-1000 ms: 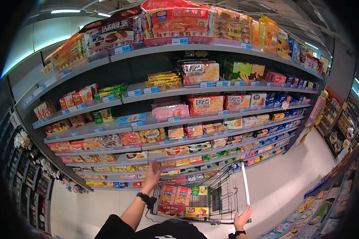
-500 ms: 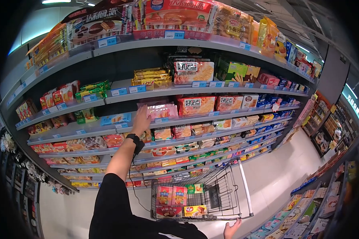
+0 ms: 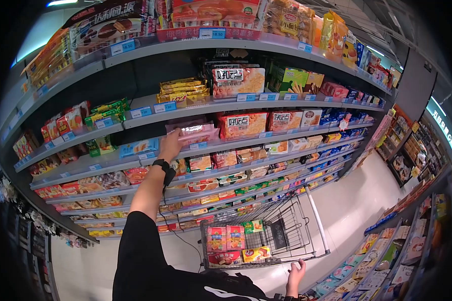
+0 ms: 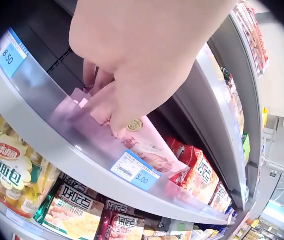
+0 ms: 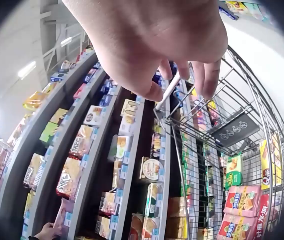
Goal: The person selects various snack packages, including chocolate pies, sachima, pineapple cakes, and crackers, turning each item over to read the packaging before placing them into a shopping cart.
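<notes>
My left hand (image 3: 170, 145) reaches to a shelf in the head view and pinches a pink snack packet (image 3: 200, 133) by its left end. In the left wrist view, the thumb lies on the front of the pink wrapper (image 4: 144, 140) while the fingertips go behind it. A blue price tag (image 4: 135, 171) marked 5.00 sits on the shelf edge below. Lower right in the head view, my right hand (image 3: 296, 275) hangs with loosely bent fingers near the shopping cart (image 3: 299, 234), holding nothing. Its fingers overlap the cart's white handle (image 5: 168, 92) in the right wrist view.
Inside the cart lie two pink-and-red packs (image 3: 226, 238), a green pack (image 3: 253, 227), a red box (image 3: 223, 258) and a yellow box (image 3: 256, 254). Red biscuit packs (image 3: 243, 125) stand right of the pink packets. Another display (image 3: 366, 266) borders the aisle at lower right.
My left hand has risen from above the cart to the shelf and taken hold of the pink packet, whose top now tilts. My right hand has come off the cart handle.
</notes>
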`<state>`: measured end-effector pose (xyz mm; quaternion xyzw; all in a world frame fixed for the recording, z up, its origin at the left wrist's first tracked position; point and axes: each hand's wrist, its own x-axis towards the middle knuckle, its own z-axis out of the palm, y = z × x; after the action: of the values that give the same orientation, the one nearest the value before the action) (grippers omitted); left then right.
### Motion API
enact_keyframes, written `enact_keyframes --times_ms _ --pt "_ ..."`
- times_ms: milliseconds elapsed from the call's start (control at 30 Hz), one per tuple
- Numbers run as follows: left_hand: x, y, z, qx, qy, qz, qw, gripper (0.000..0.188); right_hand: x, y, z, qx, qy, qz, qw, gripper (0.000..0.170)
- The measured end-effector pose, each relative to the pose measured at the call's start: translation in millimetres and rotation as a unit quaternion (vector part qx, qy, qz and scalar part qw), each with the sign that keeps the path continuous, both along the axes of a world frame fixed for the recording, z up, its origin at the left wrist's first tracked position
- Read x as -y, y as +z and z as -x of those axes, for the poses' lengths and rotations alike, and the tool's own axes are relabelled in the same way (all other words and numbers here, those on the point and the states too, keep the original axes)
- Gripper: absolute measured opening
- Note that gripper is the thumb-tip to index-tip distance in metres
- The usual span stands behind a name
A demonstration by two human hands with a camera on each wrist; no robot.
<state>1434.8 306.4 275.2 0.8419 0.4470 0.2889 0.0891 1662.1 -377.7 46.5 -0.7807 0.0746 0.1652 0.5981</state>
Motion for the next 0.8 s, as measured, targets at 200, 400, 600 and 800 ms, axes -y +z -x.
enact_keyframes --times_ms 200,400,600,800 --pt "78.1 22.6 19.1 0.104 -0.067 -0.177 0.976 0.030 -28.3 33.7 14.5 0.052 0.083 -0.082 0.992 0.049" --pt "213.1 -9.0 41.7 0.341 -0.063 0.031 0.937 0.033 -56.0 61.5 36.8 0.115 0.244 -0.074 0.960 0.036" --pt "349.0 -47.1 50.6 0.562 -0.116 0.387 0.722 0.041 -112.3 152.4 81.2 -0.035 0.300 -0.281 0.911 0.038" --pt "409.8 -51.7 74.4 0.488 -0.130 0.459 0.731 0.039 -118.7 184.0 118.6 -0.071 0.351 -0.363 0.860 0.032"
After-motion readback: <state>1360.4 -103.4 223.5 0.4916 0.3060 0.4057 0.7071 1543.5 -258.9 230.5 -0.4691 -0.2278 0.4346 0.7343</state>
